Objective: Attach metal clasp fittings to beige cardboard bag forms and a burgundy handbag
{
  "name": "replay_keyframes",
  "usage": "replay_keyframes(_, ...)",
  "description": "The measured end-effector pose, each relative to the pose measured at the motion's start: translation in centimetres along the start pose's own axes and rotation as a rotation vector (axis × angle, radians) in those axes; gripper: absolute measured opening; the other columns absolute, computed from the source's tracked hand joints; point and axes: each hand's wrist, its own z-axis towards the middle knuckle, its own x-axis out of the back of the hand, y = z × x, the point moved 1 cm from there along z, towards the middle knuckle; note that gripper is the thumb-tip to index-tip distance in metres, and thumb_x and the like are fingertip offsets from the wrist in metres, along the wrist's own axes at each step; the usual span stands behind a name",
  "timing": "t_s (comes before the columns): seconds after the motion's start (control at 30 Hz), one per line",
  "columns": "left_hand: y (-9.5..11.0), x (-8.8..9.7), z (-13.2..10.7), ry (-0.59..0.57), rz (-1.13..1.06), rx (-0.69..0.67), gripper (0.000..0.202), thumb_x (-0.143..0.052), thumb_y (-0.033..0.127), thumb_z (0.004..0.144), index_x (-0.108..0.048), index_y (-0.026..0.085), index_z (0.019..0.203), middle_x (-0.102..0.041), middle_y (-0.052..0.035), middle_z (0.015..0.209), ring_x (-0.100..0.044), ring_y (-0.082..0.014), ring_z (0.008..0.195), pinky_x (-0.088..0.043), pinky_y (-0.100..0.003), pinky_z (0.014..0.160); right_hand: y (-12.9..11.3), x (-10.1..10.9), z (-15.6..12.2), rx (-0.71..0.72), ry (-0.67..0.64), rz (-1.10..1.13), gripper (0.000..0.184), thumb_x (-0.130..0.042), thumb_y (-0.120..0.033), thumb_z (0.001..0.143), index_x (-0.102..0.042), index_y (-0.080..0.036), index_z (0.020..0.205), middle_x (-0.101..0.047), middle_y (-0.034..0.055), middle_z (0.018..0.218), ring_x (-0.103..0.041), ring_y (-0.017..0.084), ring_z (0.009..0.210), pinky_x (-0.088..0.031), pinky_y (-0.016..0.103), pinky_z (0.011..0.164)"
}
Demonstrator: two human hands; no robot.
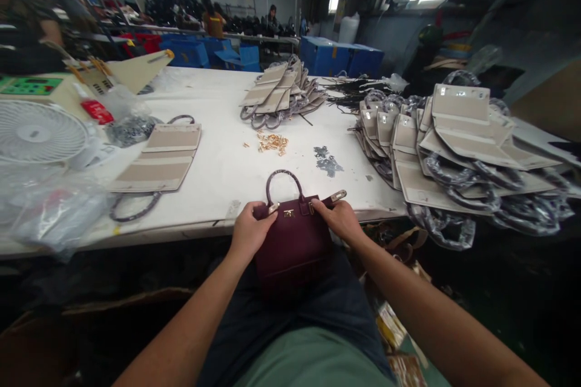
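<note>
A small dark burgundy handbag (294,242) with a round handle and a gold clasp rests on my lap, against the front edge of the white table (218,175). My left hand (250,231) grips its upper left corner, thumb on the flap strap. My right hand (340,219) holds the upper right corner near a metal-tipped strap end.
Beige unfinished bag panels lie at the left (163,157), in a pile at the middle back (281,94) and in a large stack at the right (458,139). Gold hardware pieces (272,143) sit mid-table. A white fan (39,133) and plastic bags are at far left. People work in the background.
</note>
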Motion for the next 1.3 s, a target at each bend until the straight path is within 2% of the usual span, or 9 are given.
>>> replay_keyframes(0.17,1.5,1.3,2.2,-0.065,0.741,-0.219,0.039,-0.069,0.062,0.084,-0.07,0.026,0.098,-0.074,-0.0079,0.1,-0.067,-0.0287,0.09,-0.041,-0.035,0.07,-0.7,-0.3,3.0,0.073,-0.086,-0.107,0.052,-0.057,-0.062,0.093,-0.077,-0.018,0.074,-0.073,0.006,0.073,-0.067,0.022,0.076,-0.041,0.03,0.067)
replay_keyframes(0.23,1.6,1.6,3.3,-0.082,0.894,-0.256,0.041,-0.064,0.066,0.086,-0.07,0.025,0.094,-0.073,-0.0094,0.101,-0.066,-0.0306,0.095,-0.04,-0.036,0.068,-0.8,-0.3,3.9,0.086,-0.123,-0.076,0.047,-0.061,-0.06,0.09,-0.079,-0.018,0.079,-0.071,0.0035,0.071,-0.064,0.02,0.072,-0.041,0.028,0.064)
replay_keyframes(0.4,0.5,1.4,5.4,-0.119,0.973,-0.261,0.036,-0.068,0.062,0.084,-0.07,0.026,0.088,-0.073,-0.0072,0.092,-0.064,-0.0325,0.1,-0.043,-0.039,0.079,-2.3,1.6,4.0,-0.018,-0.088,0.134,0.041,-0.073,-0.059,0.083,-0.075,-0.018,0.082,-0.057,-0.002,0.053,-0.048,0.013,0.048,-0.037,0.026,0.049)
replay_keyframes(0.53,-0.8,1.1,6.1,-0.099,0.979,-0.321,0.04,-0.068,0.065,0.085,-0.067,0.025,0.087,-0.074,-0.0056,0.091,-0.062,-0.032,0.1,-0.04,-0.042,0.084,-6.6,4.2,3.5,0.048,-0.038,0.692,0.042,-0.079,-0.058,0.081,-0.065,-0.02,0.077,-0.048,-0.0057,0.054,-0.041,0.009,0.042,-0.035,0.024,0.041)
replay_keyframes(0.63,-1.5,0.9,6.2,-0.069,0.979,-0.365,0.042,-0.064,0.067,0.087,-0.065,0.025,0.083,-0.073,-0.0053,0.088,-0.061,-0.0313,0.098,-0.037,-0.043,0.084,-10.0,4.4,5.6,0.127,-0.106,1.007,0.042,-0.081,-0.055,0.081,-0.058,-0.02,0.073,-0.043,-0.0072,0.057,-0.036,0.007,0.041,-0.036,0.023,0.039)
replay_keyframes(0.73,-1.8,0.7,6.2,-0.033,0.972,-0.382,0.043,-0.062,0.067,0.089,-0.065,0.024,0.081,-0.073,-0.0051,0.086,-0.06,-0.0307,0.096,-0.035,-0.042,0.082,-11.7,1.8,9.5,0.091,-0.184,1.144,0.047,-0.08,-0.055,0.081,-0.05,-0.021,0.069,-0.037,-0.009,0.055,-0.031,0.006,0.039,-0.033,0.021,0.036)
replay_keyframes(0.83,-1.9,0.6,6.0,-0.008,0.964,-0.396,0.041,-0.064,0.063,0.089,-0.064,0.024,0.079,-0.071,-0.0045,0.083,-0.06,-0.0298,0.094,-0.033,-0.042,0.081,-11.7,-3.0,13.0,-0.017,-0.258,1.162,0.047,-0.081,-0.054,0.081,-0.048,-0.021,0.07,-0.036,-0.0099,0.054,-0.03,0.005,0.039,-0.032,0.02,0.035)
replay_keyframes(1.0,-2.1,0.4,6.0,0.015,0.972,-0.411,0.03,-0.066,0.053,0.089,-0.065,0.023,0.082,-0.071,-0.0042,0.084,-0.059,-0.0296,0.093,-0.031,-0.043,0.078,-10.9,-9.6,14.6,-0.053,-0.409,1.094,0.046,-0.083,-0.054,0.079,-0.052,-0.021,0.071,-0.039,-0.0094,0.054,-0.033,0.006,0.04,-0.034,0.021,0.036)
replay_keyframes(1.3,-1.9,0.1,6.0,-0.001,0.948,-0.377,0.02,-0.067,0.042,0.087,-0.065,0.023,0.08,-0.072,-0.0054,0.086,-0.059,-0.0293,0.094,-0.03,-0.044,0.079,-9.9,-12.1,15.9,-0.201,-0.526,1.105,0.042,-0.081,-0.049,0.082,-0.052,-0.02,0.071,-0.039,-0.0097,0.054,-0.03,0.005,0.039,-0.031,0.019,0.035)
